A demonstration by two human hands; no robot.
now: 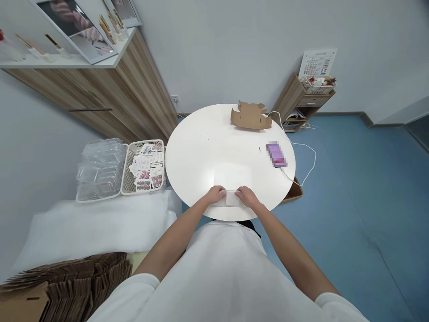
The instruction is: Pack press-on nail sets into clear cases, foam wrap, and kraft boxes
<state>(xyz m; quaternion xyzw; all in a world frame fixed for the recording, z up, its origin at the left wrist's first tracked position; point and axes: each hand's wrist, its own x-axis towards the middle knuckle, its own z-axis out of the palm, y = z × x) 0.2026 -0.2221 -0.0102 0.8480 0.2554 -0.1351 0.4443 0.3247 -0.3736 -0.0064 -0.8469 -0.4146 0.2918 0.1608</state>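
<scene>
At the near edge of the white oval table (191,156), both my hands are on a thin white wrapping sheet (231,175) that lies flat on the tabletop. A small white rectangular piece (233,198) sits on the sheet's near part, between my hands. My left hand (215,195) is closed, its fingers pinching the sheet's folded edge on the left. On the right, my right hand (247,196) grips the same edge with bent fingers. Whether anything lies inside the fold is hidden.
An unfolded brown cardboard box (251,117) lies at the table's far side, near a blurred purple item (276,154) and a white cable (310,172). At left stand a basket of printed cards (125,179), clear plastic boxes (100,167), white sheets (100,228) and folded cardboard (73,286).
</scene>
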